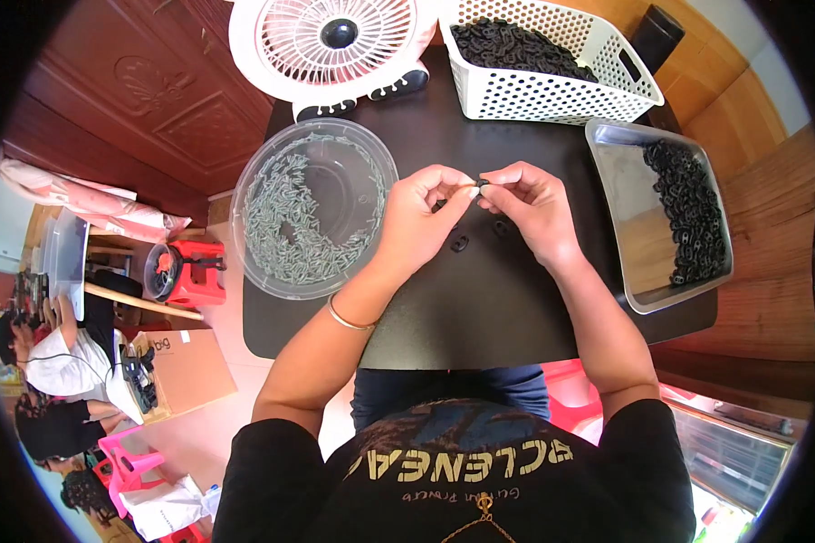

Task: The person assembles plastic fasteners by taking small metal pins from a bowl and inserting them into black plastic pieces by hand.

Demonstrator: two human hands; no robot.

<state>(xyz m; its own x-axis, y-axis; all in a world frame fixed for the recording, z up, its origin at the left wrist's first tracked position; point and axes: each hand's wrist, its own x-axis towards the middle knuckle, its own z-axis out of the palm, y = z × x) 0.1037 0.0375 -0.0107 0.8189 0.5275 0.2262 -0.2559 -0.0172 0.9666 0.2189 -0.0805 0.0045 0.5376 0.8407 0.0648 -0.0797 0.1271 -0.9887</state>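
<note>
Over the middle of the dark table, my left hand and my right hand meet fingertip to fingertip. A small black oval part is pinched in my right hand's thumb and fingers. My left fingertips are closed right against it; whatever they hold is hidden. Beneath my hands lie a loose black part with holes in it and another black part. To the left, a round clear tub holds many small grey-green pin-like pieces. On the right is a metal tray with black parts heaped along its right side.
A white perforated basket full of black parts stands at the far right, beside a white fan. The dark table ends close to my body. At left, other people sit near a cardboard box and a red stool.
</note>
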